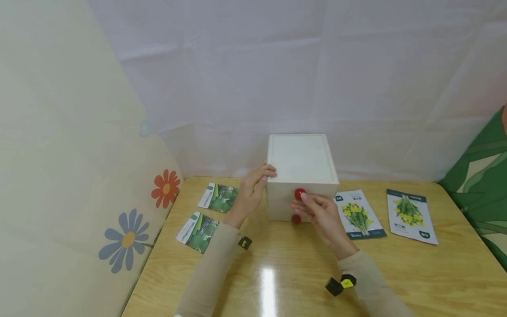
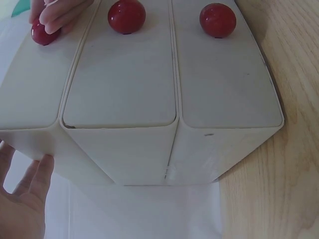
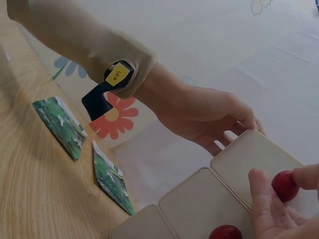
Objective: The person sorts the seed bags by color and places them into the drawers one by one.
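Note:
A small white chest of drawers (image 1: 303, 156) stands on the table with its front toward me. Three drawers show in the left wrist view, each with a round red knob; the middle knob (image 2: 127, 16) and bottom knob (image 2: 218, 20) are untouched there. My right hand (image 1: 326, 222) pinches the top drawer's red knob (image 1: 299, 193) between thumb and fingers. On the chest's left side rests my left hand (image 1: 248, 189), its fingers against the side wall and over the upper edge. The top drawer's front looks flush with the others.
Two green seed packets, one rear (image 1: 219, 198) and one front (image 1: 197, 232), lie left of the chest. To its right are two yellow-flower packets, a near one (image 1: 358, 213) and a farther one (image 1: 411, 215). A white cloth (image 1: 237, 79) hangs behind the wooden table (image 1: 293, 273).

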`<state>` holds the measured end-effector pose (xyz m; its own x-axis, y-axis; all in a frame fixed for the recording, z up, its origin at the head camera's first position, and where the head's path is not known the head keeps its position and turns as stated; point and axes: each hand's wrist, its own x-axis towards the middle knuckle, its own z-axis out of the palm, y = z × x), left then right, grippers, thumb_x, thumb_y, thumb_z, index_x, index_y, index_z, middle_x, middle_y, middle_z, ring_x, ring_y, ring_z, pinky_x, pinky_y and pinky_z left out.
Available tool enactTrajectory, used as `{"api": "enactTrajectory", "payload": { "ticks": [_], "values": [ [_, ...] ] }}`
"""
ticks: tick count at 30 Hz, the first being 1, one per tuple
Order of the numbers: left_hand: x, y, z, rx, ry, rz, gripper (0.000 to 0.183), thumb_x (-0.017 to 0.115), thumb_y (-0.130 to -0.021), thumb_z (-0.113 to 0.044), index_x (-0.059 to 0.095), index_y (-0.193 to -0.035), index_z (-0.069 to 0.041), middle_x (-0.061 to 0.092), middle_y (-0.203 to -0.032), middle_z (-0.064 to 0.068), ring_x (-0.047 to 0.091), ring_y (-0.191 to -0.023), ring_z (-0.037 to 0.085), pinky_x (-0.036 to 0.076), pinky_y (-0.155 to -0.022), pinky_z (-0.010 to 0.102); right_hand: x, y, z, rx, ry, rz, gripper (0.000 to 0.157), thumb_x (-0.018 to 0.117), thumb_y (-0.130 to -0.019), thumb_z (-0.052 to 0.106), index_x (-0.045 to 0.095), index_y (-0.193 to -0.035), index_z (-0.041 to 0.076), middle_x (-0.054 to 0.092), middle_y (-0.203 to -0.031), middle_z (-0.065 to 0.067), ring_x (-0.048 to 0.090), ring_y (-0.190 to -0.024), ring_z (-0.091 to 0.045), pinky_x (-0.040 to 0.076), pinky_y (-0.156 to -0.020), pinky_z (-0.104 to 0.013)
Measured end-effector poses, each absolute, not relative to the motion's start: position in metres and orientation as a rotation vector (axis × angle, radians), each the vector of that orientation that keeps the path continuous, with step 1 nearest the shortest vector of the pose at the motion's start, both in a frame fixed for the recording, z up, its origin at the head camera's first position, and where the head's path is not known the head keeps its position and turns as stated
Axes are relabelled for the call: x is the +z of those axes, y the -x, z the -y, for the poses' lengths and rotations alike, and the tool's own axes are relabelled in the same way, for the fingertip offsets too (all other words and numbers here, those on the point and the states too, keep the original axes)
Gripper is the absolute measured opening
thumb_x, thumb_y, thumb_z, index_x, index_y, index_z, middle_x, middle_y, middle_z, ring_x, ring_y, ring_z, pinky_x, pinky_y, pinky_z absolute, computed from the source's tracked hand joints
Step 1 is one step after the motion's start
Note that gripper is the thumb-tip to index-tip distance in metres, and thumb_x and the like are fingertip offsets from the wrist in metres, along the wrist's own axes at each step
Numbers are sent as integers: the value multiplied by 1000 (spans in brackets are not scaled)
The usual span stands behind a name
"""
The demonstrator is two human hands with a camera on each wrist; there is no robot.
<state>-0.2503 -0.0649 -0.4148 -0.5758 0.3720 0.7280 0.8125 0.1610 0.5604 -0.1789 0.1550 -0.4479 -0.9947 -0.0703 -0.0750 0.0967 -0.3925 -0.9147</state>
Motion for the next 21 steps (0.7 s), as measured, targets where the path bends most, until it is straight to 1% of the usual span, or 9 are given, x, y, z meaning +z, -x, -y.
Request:
{"api": "enactTrajectory", "payload": {
  "ticks": [5, 12, 13, 15, 17, 19, 21],
  "values": [
    [-416, 251, 65, -1387, 1131, 2012, 24, 42, -99, 10, 64, -110, 10, 64, -122, 27, 49, -131, 48, 33, -118, 50, -449, 177, -155, -2520, -43, -1704, 37, 66, -97, 32, 63, -115, 1, 74, -112, -14, 73, -99, -18, 56, -93, -34],
    [-418, 252, 65, -1386, 1133, 2000, 24, 43, -100, 8, 64, -110, 10, 64, -121, 26, 51, -130, 45, 34, -117, 51, -454, 172, -159, -2465, -89, -1774, 40, 65, -98, 35, 60, -118, 1, 75, -108, -11, 74, -96, -18, 59, -88, -31],
    [-418, 252, 65, -1382, 1128, 2006, 24, 43, -101, 7, 64, -110, 10, 64, -122, 25, 51, -130, 44, 34, -117, 51, -455, 172, -160, -2456, -88, -1785, 41, 65, -98, 35, 59, -118, 0, 74, -109, -11, 73, -95, -18, 59, -87, -30],
    [-417, 251, 65, -1393, 1128, 2001, 23, 43, -100, 8, 64, -109, 10, 64, -122, 26, 51, -130, 46, 34, -117, 53, -459, 171, -161, -2445, -86, -1800, 44, 64, -98, 35, 57, -120, -3, 73, -108, -12, 73, -94, -18, 60, -86, -30],
    [-417, 251, 64, -1395, 1122, 2006, 23, 43, -100, 8, 64, -109, 10, 64, -122, 26, 50, -131, 45, 33, -117, 53, -463, 170, -162, -2429, -89, -1815, 48, 64, -99, 34, 55, -122, -7, 73, -109, -13, 73, -93, -17, 60, -86, -30],
    [-416, 251, 64, -1401, 1123, 1999, 23, 44, -98, 11, 64, -109, 10, 64, -122, 27, 50, -130, 47, 33, -117, 54, -467, 169, -162, -2409, -95, -1835, 49, 64, -99, 34, 54, -123, -8, 73, -108, -12, 72, -92, -18, 60, -84, -30],
    [-416, 251, 64, -1406, 1128, 1992, 24, 44, -97, 13, 64, -109, 10, 64, -121, 28, 50, -129, 48, 33, -117, 55, -471, 169, -161, -2396, -116, -1857, 48, 64, -99, 34, 55, -121, -7, 73, -105, -11, 72, -91, -18, 61, -83, -30]
  ]
}}
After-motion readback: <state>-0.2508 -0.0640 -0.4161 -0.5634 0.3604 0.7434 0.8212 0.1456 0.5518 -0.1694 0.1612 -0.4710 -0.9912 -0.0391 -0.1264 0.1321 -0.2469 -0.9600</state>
